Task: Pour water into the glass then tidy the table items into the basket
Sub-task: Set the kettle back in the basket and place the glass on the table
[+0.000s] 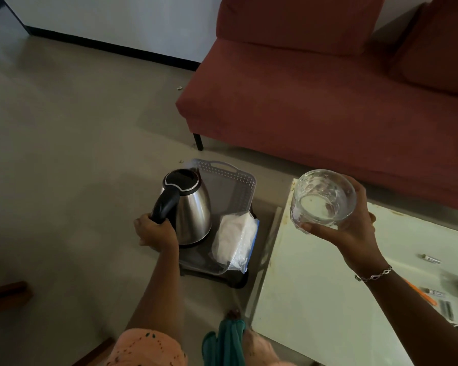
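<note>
Head cam, the only view I've got. L hand (156, 231) is wrapped round the black handle of the kettle (193, 207), which stands upright in the near-left part of the basket (238, 180), low down beside the table (302, 286). A plastic bag (236, 236) w/ sth white lies in the basket too, just beside the kettle. R hand (352, 233) cups the glass (324, 199) from below, fingers curled round it, up over the table's left corner. Glass seems to hold some water, so I'd call the pour prob done. Tidying looks partly done: kettle & bag are in. Left at the table's right end: a battery (431, 259), an orange pen (421, 293), and small bits I can't make out.
</note>
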The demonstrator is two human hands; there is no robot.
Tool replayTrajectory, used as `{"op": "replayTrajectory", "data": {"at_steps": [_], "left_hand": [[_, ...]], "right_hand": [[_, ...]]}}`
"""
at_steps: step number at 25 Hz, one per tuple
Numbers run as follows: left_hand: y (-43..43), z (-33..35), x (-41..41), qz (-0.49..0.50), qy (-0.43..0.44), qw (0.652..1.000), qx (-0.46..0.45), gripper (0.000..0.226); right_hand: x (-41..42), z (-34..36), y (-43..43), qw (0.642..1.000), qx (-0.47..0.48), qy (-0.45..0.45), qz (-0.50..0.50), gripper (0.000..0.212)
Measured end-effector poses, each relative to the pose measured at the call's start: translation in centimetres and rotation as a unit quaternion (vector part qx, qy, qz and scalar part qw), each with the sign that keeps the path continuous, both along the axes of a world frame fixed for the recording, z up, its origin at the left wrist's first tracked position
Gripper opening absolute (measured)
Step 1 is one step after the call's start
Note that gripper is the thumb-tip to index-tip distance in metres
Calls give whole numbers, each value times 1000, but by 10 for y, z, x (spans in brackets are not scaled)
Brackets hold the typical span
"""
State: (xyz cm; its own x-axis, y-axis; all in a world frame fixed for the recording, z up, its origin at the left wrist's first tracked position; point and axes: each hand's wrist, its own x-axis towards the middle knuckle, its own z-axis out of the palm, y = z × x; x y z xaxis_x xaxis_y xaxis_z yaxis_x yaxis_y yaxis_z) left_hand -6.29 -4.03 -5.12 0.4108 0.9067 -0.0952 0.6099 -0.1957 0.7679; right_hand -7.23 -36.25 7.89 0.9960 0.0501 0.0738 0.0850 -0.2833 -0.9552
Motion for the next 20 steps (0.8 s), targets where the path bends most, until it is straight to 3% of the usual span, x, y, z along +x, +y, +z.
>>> {"op": "replayTrajectory", "data": {"at_steps": [9,20], "left_hand": [[-3,-6,-33,-22,-9,998,-63,35],[-12,-2,-41,-18,43,989,-144,46]], "right_hand": [[-8,-11,11,1000,24,-2,15,91],[-31,-3,-2,1000,19,-4,0,90]]}}
